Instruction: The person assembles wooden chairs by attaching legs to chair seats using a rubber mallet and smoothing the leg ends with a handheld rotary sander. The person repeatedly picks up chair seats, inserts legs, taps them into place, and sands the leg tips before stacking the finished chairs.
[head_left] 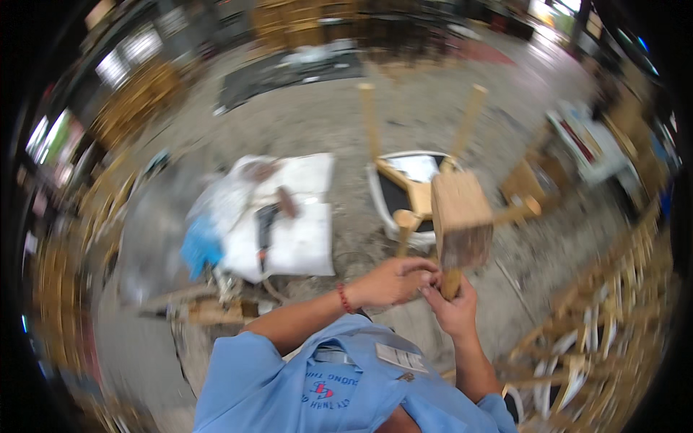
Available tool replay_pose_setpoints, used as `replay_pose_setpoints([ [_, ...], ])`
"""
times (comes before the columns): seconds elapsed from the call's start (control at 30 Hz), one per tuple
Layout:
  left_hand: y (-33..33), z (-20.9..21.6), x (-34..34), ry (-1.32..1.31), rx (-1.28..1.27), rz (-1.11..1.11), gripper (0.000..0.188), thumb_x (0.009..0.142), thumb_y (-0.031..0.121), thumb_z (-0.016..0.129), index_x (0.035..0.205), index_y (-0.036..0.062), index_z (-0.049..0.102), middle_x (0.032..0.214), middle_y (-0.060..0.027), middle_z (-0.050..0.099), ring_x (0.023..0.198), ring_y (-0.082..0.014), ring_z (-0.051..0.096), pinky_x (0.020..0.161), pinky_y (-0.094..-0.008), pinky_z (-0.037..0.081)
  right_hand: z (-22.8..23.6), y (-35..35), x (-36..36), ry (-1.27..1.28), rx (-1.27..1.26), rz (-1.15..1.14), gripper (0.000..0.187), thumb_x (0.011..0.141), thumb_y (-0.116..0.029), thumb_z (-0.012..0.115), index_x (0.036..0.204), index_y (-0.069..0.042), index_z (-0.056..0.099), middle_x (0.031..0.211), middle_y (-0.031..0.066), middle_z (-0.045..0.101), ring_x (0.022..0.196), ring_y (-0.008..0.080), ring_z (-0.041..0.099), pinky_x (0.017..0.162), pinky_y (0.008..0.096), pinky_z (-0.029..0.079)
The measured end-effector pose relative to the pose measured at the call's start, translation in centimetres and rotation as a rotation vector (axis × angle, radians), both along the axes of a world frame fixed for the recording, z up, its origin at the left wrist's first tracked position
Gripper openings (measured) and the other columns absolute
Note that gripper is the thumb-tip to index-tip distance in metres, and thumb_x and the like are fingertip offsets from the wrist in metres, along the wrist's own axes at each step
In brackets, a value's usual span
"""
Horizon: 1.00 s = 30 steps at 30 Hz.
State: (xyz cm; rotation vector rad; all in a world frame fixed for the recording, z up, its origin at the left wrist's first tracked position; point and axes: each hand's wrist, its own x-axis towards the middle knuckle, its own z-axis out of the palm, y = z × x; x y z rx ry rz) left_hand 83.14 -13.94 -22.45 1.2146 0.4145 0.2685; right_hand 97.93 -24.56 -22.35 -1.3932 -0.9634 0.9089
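Observation:
A block-headed wooden mallet (462, 216) stands upright in my right hand (456, 307), whose fingers wrap its short handle. My left hand (393, 280), with a red bead bracelet at the wrist, meets the right one beside the handle. Its fingers are curled and pinched together; anything small between them cannot be made out. Just beyond the mallet, an upside-down chair or stool (385, 216) with a black and white seat rests low, its light wooden legs (369, 119) pointing up and outward. A white paper (417, 168) lies on its underside, partly hidden by the mallet head.
On the left, a work surface (155, 238) carries white sheeting (310, 245), clear plastic, a blue bag (201, 245) and a dark power tool (266, 231). A cardboard box (530, 179) stands right of the chair. Wooden frames (577, 346) pile up at lower right.

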Motion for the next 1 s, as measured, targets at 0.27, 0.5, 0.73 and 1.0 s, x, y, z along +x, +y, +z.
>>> replay_pose_setpoints([
  [0.27, 3.1, 5.8, 11.9, -0.282, 1.055, -0.294, 0.026, 0.09, 0.02, 0.068, 0.113, 0.0069, 0.067, 0.096, -0.0105, 0.07, 0.081, -0.019, 0.067, 0.069, -0.0311, 0.052, 5.4, -3.2, 6.8, 0.486, 0.081, -0.432, 0.021, 0.082, -0.006, 0.072, 0.087, -0.006, 0.052, 0.062, 0.0004, 0.052, 0.043, 0.0077, 0.047, 0.036, 0.0237, 0.036],
  [0.5, 7.8, 6.1, 20.2, -0.379, 0.823, -0.591, 0.028, 0.091, 0.02, 0.067, 0.115, 0.0052, 0.064, 0.098, -0.0098, 0.068, 0.089, -0.0176, 0.064, 0.078, -0.0309, 0.05, 6.1, -0.4, 9.5, 0.582, 0.202, -0.678, 0.021, 0.083, -0.007, 0.071, 0.088, -0.008, 0.051, 0.066, 0.001, 0.053, 0.044, 0.0078, 0.047, 0.036, 0.0237, 0.036],
  [0.73, 14.0, 0.1, 31.6, -0.263, 0.827, -0.335, 0.03, 0.095, 0.025, 0.059, 0.115, 0.0031, 0.061, 0.101, -0.0112, 0.067, 0.095, -0.0198, 0.062, 0.086, -0.0346, 0.048, 0.0, 0.1, 12.1, 0.109, -0.097, -1.04, 0.032, 0.09, -0.014, 0.066, 0.114, 0.0, 0.051, 0.074, 0.0034, 0.055, 0.048, 0.0091, 0.051, 0.039, 0.0235, 0.04],
  [1.0, 15.8, -4.4, 39.7, 0.018, 0.442, -0.5, 0.031, 0.097, 0.027, 0.059, 0.118, 0.0032, 0.062, 0.093, -0.0029, 0.065, 0.06, -0.0085, 0.054, 0.056, -0.0257, 0.045, 0.1, -3.0, 10.4, 0.057, 0.033, -1.035, 0.055, 0.099, -0.029, 0.053, 0.146, -0.007, 0.035, 0.076, 0.0048, 0.055, 0.049, 0.0093, 0.05, 0.04, 0.0231, 0.039],
])
